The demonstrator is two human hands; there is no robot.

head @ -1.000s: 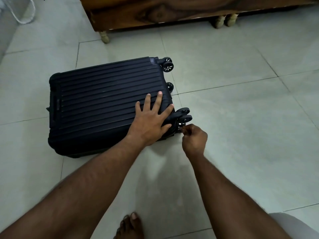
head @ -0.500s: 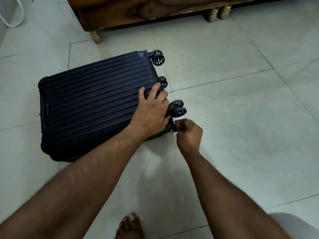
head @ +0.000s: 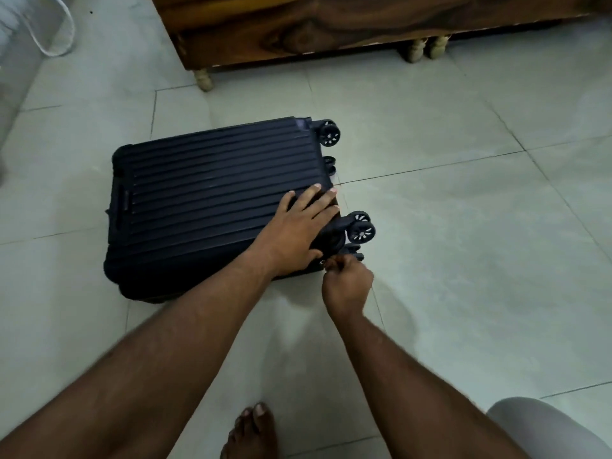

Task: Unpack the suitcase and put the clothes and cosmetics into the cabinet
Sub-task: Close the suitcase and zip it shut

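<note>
Since the earlier frame our left hand (head: 294, 230) has drawn its fingers together; they were fanned wide across the ribbed lid and now lie close and straight, pressing flat on the lower right corner of the suitcase (head: 212, 193). Our right hand (head: 347, 283) has slid a little leftward along the near edge and is curled, its fingertips pinching something small at the case's corner just below the wheels; it looks like a zipper pull (head: 326, 264), though it is too small for us to be sure.

We see the dark blue suitcase lying flat and closed on the pale tiled floor (head: 463, 260), in the centre left of the frame, with its wheels (head: 361, 226) pointing to the right. A wooden piece of furniture (head: 331, 24) on short turned legs runs along the top of the frame, well apart from the case. A white cord (head: 49, 44) loops at the upper left. Our bare foot (head: 251, 432) shows at the bottom centre, and a grey-clad knee (head: 543, 429) sits at the lower right.
</note>
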